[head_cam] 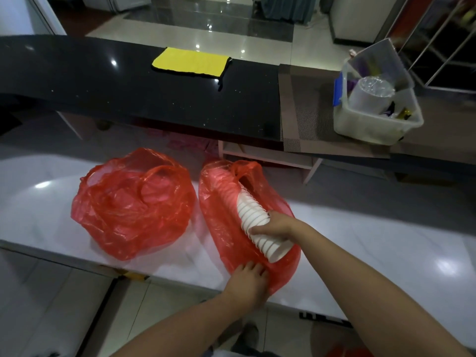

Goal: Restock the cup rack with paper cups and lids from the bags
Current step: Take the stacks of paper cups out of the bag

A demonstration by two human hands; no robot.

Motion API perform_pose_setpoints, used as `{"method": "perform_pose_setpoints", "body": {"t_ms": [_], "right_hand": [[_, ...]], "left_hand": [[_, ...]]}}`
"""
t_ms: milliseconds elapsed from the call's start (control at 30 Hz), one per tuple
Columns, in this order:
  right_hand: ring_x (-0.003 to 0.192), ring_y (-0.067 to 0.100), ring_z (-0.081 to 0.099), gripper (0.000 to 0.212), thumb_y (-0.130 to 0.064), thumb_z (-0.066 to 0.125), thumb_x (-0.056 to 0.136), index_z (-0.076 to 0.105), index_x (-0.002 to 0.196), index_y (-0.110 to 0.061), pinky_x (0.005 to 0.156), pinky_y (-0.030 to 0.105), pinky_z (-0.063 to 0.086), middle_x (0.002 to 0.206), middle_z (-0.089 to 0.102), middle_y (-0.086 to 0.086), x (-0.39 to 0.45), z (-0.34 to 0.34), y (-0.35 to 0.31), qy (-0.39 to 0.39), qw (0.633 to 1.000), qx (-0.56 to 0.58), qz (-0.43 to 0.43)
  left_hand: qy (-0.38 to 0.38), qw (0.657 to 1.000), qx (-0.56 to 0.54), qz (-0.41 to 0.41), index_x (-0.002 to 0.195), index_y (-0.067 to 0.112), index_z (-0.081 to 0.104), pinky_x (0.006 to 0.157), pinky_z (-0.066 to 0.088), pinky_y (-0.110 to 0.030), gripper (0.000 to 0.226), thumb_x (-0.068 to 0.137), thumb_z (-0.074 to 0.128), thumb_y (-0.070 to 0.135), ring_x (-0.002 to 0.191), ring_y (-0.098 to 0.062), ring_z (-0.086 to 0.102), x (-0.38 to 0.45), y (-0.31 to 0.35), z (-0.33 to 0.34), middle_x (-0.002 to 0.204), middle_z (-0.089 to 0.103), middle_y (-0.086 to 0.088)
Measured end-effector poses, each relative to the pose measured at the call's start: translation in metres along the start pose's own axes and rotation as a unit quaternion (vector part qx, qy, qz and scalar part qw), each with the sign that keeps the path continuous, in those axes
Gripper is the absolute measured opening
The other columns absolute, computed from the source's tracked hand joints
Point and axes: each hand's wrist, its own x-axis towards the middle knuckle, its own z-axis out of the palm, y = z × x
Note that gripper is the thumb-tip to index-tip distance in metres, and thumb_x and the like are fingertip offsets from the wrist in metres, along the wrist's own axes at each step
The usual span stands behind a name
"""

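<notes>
A: Where's the cup stack [253,222]?
B: Half out of the right-hand red bag [219,215], right hand [273,226] wrapped round it; left hand [248,279] presses that bag's near end, fingers flat.
A: Risk?
B: Nested cups separating (only mid-stack gripped), or plastic snagging. Second bag [134,202] lies left of it

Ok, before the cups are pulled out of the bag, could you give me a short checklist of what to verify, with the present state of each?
1. Right hand grips the stack of paper cups: ok.
2. Left hand holds down the near end of the red bag: ok.
3. Bag mouth open around the stack: ok, the far cups are under plastic.
4. Stack straight: not ok, it curves slightly.
5. Second red bag apart from the stack: ok.
6. Cup rack ready: cannot tell, not in view.
</notes>
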Motion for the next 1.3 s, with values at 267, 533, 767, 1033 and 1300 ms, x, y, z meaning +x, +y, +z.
{"method": "perform_pose_setpoints", "body": {"t_ms": [267,533,767,1033,1300], "right_hand": [[0.109,0.020,0.057,0.090,-0.067,0.072,0.075,0.043,0.145,-0.019,0.089,0.031,0.048,0.135,0.059,0.002,-0.033,-0.005,0.026,0.066,0.997,-0.029,-0.006],[0.120,0.022,0.057,0.095,-0.072,0.070,0.073,0.038,0.150,-0.025,0.099,0.033,0.047,0.140,0.056,0.000,-0.063,0.000,0.069,0.108,0.993,-0.043,0.007],[0.106,0.018,0.056,0.094,-0.067,0.071,0.073,0.036,0.150,-0.026,0.087,0.028,0.046,0.134,0.058,0.000,-0.085,0.006,0.092,0.124,0.992,-0.018,0.007],[0.100,0.015,0.060,0.096,-0.073,0.065,0.061,0.039,0.144,-0.032,0.083,0.032,0.054,0.120,0.061,-0.008,-0.119,0.018,0.114,0.161,0.986,0.010,0.039],[0.105,0.014,0.058,0.093,-0.070,0.068,0.065,0.038,0.146,-0.034,0.087,0.032,0.050,0.128,0.061,-0.006,-0.155,0.047,0.134,0.203,0.974,0.032,0.096]], "left_hand": [[0.148,0.988,0.040,0.020,0.109,0.020,0.057,0.085,0.048,-0.041,0.033,0.089,0.041,0.040,0.092,-0.022,0.054,0.002,-0.069,-0.048,0.100,0.060,0.001],[0.206,0.966,-0.118,-0.097,0.108,0.014,0.060,0.090,0.047,-0.044,0.030,0.091,0.041,0.030,0.098,-0.022,0.052,0.031,-0.103,-0.076,0.106,0.058,-0.003],[0.245,0.963,-0.094,-0.066,0.135,0.017,0.060,0.107,0.043,-0.050,0.059,0.082,0.038,0.032,0.126,-0.035,0.047,0.081,-0.129,-0.118,0.129,0.057,-0.008],[0.088,0.994,0.005,-0.063,0.149,0.036,0.046,0.121,0.019,-0.050,0.052,0.102,0.028,0.045,0.148,-0.031,0.023,0.124,-0.134,-0.152,0.159,0.035,-0.002],[0.036,0.999,0.026,-0.031,0.153,0.029,0.040,0.121,0.019,-0.051,0.056,0.104,0.027,0.052,0.149,-0.033,0.020,0.141,-0.112,-0.134,0.162,0.028,-0.008]]}}
